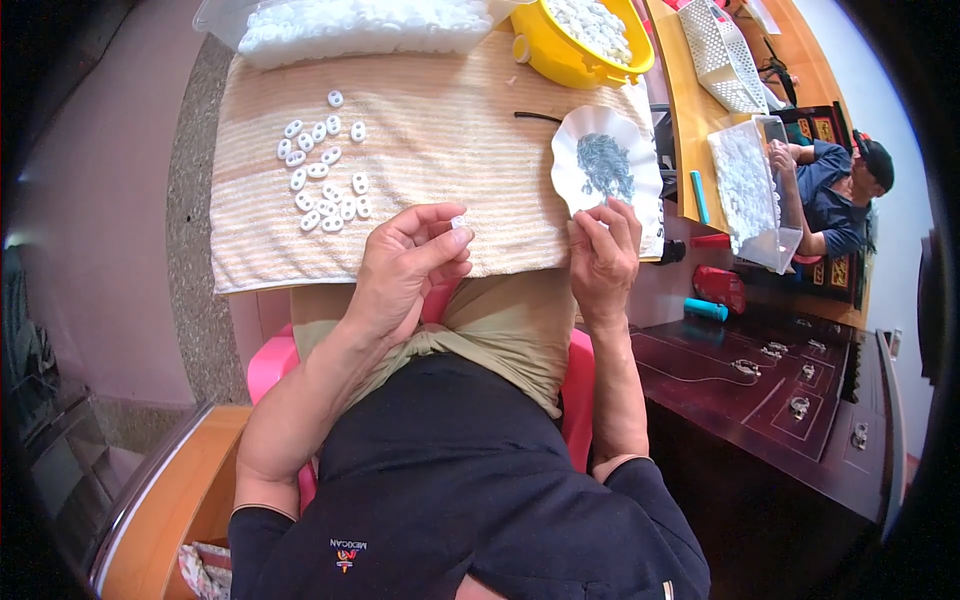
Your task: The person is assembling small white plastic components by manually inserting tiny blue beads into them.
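Note:
Between the thumb and forefinger of my left hand (400,268) is a small white plastic piece (459,222), held near the front edge of the towel-covered table. My right hand (604,262) is at the near rim of a white wavy-edged plate (566,150), fingertips pinched together. What that pinch holds, if anything, is too small to make out. On the plate lies a heap of tiny grey metal-looking parts (604,166). Several white oval pieces with two dark holes (318,170) are scattered on the towel, left of centre.
A striped towel (440,130) covers the table. Along the far side stand a transparent bin (365,50) of white pieces and a yellow basin (560,65). A thin black stick (537,116) lies by the plate. At right, another person (835,190) works over a transparent box (780,245).

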A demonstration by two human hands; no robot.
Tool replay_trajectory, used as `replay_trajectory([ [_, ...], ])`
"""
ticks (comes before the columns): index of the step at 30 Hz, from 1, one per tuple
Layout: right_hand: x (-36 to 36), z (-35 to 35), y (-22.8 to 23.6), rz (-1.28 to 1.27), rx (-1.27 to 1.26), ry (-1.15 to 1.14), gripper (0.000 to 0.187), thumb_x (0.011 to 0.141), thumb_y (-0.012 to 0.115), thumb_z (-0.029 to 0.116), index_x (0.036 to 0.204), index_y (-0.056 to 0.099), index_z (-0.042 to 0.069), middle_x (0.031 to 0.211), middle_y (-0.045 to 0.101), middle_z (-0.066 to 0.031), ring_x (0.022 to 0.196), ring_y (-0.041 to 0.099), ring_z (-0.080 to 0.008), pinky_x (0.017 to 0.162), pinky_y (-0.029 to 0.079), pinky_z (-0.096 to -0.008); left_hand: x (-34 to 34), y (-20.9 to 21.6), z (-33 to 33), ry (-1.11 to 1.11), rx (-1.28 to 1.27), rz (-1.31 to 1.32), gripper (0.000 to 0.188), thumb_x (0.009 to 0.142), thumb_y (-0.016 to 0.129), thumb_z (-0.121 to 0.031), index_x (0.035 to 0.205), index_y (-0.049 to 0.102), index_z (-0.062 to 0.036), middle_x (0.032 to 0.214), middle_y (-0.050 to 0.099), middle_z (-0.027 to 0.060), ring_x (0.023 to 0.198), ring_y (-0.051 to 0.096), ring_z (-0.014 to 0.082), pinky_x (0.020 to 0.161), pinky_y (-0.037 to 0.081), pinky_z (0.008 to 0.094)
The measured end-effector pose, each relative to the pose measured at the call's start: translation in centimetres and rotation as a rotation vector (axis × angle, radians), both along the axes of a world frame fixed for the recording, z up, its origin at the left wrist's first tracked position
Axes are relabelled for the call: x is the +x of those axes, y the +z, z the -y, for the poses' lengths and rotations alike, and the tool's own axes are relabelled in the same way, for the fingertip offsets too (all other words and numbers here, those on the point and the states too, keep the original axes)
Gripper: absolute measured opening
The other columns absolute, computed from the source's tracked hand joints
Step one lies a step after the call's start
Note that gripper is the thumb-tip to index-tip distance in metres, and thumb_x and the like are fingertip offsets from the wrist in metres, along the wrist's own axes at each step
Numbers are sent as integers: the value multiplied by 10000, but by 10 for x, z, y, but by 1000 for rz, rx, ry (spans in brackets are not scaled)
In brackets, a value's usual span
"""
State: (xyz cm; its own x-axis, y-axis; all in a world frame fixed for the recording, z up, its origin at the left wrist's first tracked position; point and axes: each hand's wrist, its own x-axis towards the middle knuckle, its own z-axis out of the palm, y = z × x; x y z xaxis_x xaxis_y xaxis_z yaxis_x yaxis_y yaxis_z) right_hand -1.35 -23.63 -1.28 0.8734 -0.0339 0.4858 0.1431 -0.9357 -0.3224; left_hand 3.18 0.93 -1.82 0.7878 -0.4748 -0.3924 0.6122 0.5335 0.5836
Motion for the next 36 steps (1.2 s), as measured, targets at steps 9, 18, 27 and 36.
replay_trajectory([
  [9,4,-19,10,126,-74,70,143,795,670,-2,929,628,24,923,597,-109,955,574,-300,991,425,-485,1,-2,-1,1,-29,5,252,870,649,-44,1112,588,-10,928,660,72,774,641,117,727,562,255],
  [18,26,-66,10,-281,836,297,125,899,614,37,987,642,-47,939,627,-81,840,578,-127,734,459,-240,2,0,0,17,-64,-31,180,884,638,-48,1052,618,11,900,664,69,761,645,117,716,556,243],
  [27,28,-75,-1,-435,1174,350,121,909,607,39,979,660,-45,980,635,-84,884,592,-121,788,470,-226,1,-4,-1,11,-103,-35,210,896,615,-41,1101,619,7,956,675,90,827,662,135,779,561,261],
  [36,28,-72,-3,-431,1202,364,118,900,627,46,969,660,-44,969,636,-84,881,590,-119,779,470,-230,1,-4,0,-3,-71,-16,203,898,612,-42,1099,621,-7,953,676,83,830,663,132,777,559,258],
])
